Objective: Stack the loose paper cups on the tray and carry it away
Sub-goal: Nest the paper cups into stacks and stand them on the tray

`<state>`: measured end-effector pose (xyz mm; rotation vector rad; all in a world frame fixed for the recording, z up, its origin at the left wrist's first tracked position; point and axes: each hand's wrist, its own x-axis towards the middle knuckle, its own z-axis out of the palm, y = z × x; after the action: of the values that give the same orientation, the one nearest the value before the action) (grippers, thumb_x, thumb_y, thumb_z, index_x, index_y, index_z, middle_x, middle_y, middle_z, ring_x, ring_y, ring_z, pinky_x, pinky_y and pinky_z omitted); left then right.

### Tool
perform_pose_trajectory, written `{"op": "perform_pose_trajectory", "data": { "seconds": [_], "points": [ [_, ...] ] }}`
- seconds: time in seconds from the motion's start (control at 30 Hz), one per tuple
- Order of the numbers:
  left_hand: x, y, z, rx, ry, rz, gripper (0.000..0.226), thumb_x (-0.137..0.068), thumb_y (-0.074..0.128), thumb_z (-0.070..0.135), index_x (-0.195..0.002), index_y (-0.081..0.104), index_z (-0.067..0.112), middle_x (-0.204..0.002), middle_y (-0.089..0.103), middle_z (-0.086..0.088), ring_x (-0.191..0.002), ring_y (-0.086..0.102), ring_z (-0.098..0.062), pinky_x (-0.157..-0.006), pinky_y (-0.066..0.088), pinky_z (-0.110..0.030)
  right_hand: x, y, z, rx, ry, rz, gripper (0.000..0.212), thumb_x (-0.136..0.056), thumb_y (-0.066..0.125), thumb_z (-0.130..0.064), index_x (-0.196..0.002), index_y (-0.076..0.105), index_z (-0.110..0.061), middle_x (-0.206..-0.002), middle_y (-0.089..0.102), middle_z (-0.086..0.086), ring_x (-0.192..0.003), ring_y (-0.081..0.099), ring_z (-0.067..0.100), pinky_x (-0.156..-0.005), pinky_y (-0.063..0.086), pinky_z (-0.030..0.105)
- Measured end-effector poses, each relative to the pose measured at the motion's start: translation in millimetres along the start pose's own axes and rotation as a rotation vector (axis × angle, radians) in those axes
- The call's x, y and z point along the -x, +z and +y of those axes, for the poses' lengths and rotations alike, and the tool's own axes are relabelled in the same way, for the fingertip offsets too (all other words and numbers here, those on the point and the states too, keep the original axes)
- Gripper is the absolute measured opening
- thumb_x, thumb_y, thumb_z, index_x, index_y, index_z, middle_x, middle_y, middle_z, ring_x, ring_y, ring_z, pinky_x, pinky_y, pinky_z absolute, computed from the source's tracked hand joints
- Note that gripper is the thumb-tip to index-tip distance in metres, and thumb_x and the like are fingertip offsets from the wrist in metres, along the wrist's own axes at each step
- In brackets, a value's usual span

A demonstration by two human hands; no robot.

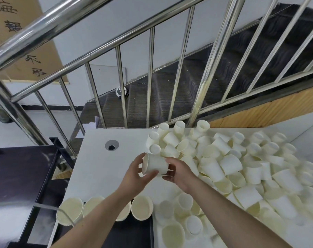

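Upright cups (142, 207) stand in a row just this side of the held cup, mouths up, along the far edge of a dark tray (127, 235); how many are nested in each I cannot tell. Both forearms reach past them.

Beyond that row, above the white bench (96, 158), a paper cup (154, 166) lies on its side between the two hands, mouth toward the left. The left hand (137, 173) has its thumb under the cup near the rim and fingers curled behind it; its grip is clamped on the cup. The right hand (177, 173) closes round the cup's base end, where a second rim (170, 170) seems to peep out, so it may hold another cup being pushed in; I cannot be sure.

Judged from this, the step in hand is nesting loose cups into a stack; carrying away is a long way off.

Right of the held cup, a heap of loose cups (232, 165) covers the bench, tumbled every way. Left of it sits a round cable port (112, 145). Beyond it runs a steel stair railing (152, 77).

Next, the cups should be lined up mouth to base and pressed home without crushing the thin walls, then set with the row.
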<state>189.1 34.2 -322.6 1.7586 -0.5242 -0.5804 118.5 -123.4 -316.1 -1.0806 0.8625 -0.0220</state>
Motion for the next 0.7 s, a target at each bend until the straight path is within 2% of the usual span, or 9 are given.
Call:
{"op": "perform_pose_trajectory", "data": {
  "seconds": [0.1,0.17,0.2,0.27,0.33,0.4,0.47,0.53,0.7],
  "points": [
    [-3,1,3,0.081,-0.030,0.016,0.055,-0.082,0.071,0.033,-0.129,0.042,0.035,-0.114,0.056,0.017,-0.099,0.060,-0.003,-0.071,0.048,-0.018,3,-6,-2,0.013,-0.020,-0.068,0.025,-0.096,0.051,-0.020,-0.114,0.065,-0.008,-0.092,0.066,0.009,-0.077,0.064,0.023,-0.069,0.053,0.033],
    [-5,2,5,0.093,-0.042,0.024,0.055,-0.081,0.073,0.031,-0.128,0.045,0.033,-0.115,0.056,0.011,-0.100,0.060,-0.006,-0.072,0.049,-0.019,3,-9,-4,0.108,-0.119,-0.041,0.023,-0.097,0.052,-0.021,-0.113,0.066,-0.012,-0.098,0.068,0.008,-0.081,0.066,0.022,-0.073,0.054,0.032],
    [-6,2,6,0.068,-0.041,0.037,0.057,-0.080,0.074,0.030,-0.129,0.045,0.033,-0.116,0.055,0.010,-0.101,0.058,-0.005,-0.074,0.048,-0.018,1,-12,-3,0.226,-0.223,0.032,0.021,-0.096,0.055,-0.023,-0.111,0.066,-0.015,-0.103,0.069,0.005,-0.086,0.067,0.020,-0.074,0.054,0.029],
    [-8,1,5,-0.055,-0.018,0.076,0.064,-0.077,0.077,0.030,-0.131,0.044,0.031,-0.119,0.049,0.010,-0.105,0.053,-0.005,-0.084,0.044,-0.020,-6,-26,-2,0.619,-0.509,0.264,0.024,-0.092,0.061,-0.028,-0.114,0.064,-0.020,-0.114,0.064,-0.003,-0.100,0.061,0.015,-0.081,0.050,0.023],
    [-10,-1,2,-0.269,0.060,0.087,0.069,-0.075,0.077,0.031,-0.135,0.042,0.030,-0.120,0.044,0.012,-0.108,0.049,-0.007,-0.089,0.039,-0.020,-15,-43,-3,1.064,-0.685,0.384,0.043,-0.089,0.062,-0.034,-0.130,0.054,-0.021,-0.129,0.050,-0.006,-0.119,0.046,0.014,-0.093,0.044,0.027],
    [-9,-4,-1,-0.487,0.155,0.040,0.074,-0.074,0.075,0.032,-0.139,0.039,0.030,-0.120,0.039,0.014,-0.112,0.045,-0.009,-0.087,0.038,-0.019,-21,-54,-3,1.411,-0.596,0.365,0.064,-0.088,0.061,-0.041,-0.144,0.037,-0.023,-0.144,0.033,0.001,-0.134,0.030,0.020,-0.105,0.038,0.032],
    [-8,-4,-2,-0.618,0.201,0.008,0.076,-0.075,0.072,0.033,-0.141,0.036,0.032,-0.124,0.037,0.013,-0.118,0.041,-0.011,-0.087,0.039,-0.019,-29,-60,-2,1.614,-0.441,0.347,0.077,-0.086,0.062,-0.047,-0.149,0.023,-0.025,-0.151,0.019,0.008,-0.139,0.021,0.027,-0.111,0.031,0.035],
    [-6,-3,-3,-0.677,0.206,0.000,0.076,-0.076,0.070,0.033,-0.142,0.033,0.032,-0.130,0.037,0.010,-0.121,0.038,-0.013,-0.088,0.042,-0.021,-36,-62,-1,1.691,-0.374,0.337,0.081,-0.085,0.064,-0.048,-0.149,0.019,-0.026,-0.152,0.014,0.012,-0.138,0.022,0.030,-0.111,0.029,0.036],
    [-2,-5,-5,-0.710,0.156,0.015,0.076,-0.077,0.068,0.035,-0.144,0.031,0.033,-0.132,0.036,0.008,-0.121,0.038,-0.013,-0.088,0.044,-0.024,-50,-61,-2,1.732,-0.335,0.310,0.074,-0.087,0.065,-0.038,-0.147,0.023,-0.024,-0.148,0.020,0.010,-0.131,0.036,0.029,-0.107,0.034,0.036]
  ]
}}
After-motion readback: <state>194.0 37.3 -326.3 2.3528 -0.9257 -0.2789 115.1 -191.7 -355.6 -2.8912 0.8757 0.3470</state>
